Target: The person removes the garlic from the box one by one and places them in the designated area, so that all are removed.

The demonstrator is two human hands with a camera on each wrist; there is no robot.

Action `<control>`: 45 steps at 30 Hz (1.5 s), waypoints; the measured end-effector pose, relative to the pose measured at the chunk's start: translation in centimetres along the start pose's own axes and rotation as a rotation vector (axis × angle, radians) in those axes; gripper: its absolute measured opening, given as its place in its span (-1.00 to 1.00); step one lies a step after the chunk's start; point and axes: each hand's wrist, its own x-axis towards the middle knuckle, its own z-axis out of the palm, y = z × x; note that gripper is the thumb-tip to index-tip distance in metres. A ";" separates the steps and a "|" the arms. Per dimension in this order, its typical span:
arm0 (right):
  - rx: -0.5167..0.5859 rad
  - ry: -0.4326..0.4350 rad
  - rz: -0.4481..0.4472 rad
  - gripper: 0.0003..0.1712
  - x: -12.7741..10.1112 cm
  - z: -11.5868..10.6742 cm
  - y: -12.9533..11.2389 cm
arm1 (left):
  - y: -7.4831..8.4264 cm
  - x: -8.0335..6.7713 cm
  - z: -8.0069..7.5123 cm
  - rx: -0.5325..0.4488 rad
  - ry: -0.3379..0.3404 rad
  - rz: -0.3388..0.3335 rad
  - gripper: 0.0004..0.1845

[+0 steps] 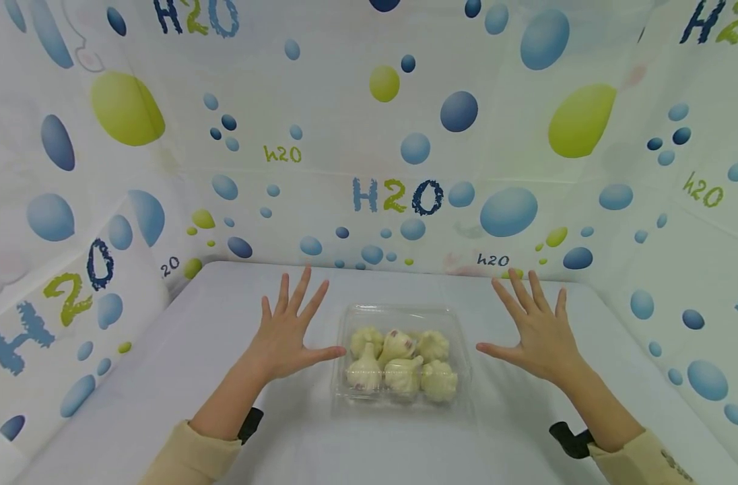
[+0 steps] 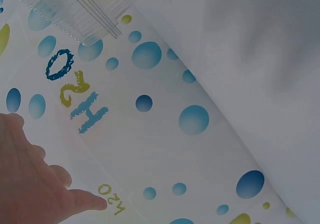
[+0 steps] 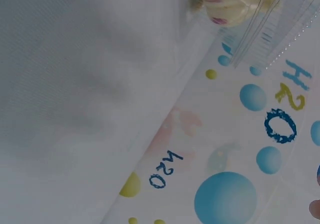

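1. Hovering palms-down with fingers spread and straight, the left hand [image 1: 282, 340] and right hand [image 1: 535, 335] hold nothing.
2. Between them on the table [image 1: 163, 377] sits a closed clear box [image 1: 403, 316] of garlic [image 1: 399, 364]; the left thumb nearly touches its edge, the right thumb stays near but apart.
3. The work looks to be at its very start, the box untouched.
4. A next move would likely call for both hands closing in on the box's sides or lid rim.
5. Open tabletop lies on both sides and in front; the patterned backdrop [image 1: 399, 195] walls in the far edge and both sides.
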 end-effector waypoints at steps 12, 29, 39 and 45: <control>0.046 -0.044 -0.023 0.19 -0.7 0.6 -0.8 | 0.5 -1.2 0.8 -0.043 -0.051 0.001 0.12; 0.096 -0.088 -0.057 0.22 -0.9 1.0 -1.8 | 1.5 -2.6 1.4 -0.248 -0.147 -0.014 0.24; 0.147 -0.107 -0.103 0.23 -1.5 1.9 -2.8 | 1.7 -3.0 2.3 -0.354 -0.194 -0.028 0.24; 0.161 -0.119 -0.098 0.24 -2.0 2.4 -3.1 | 1.9 -3.1 2.6 -0.393 -0.195 -0.038 0.25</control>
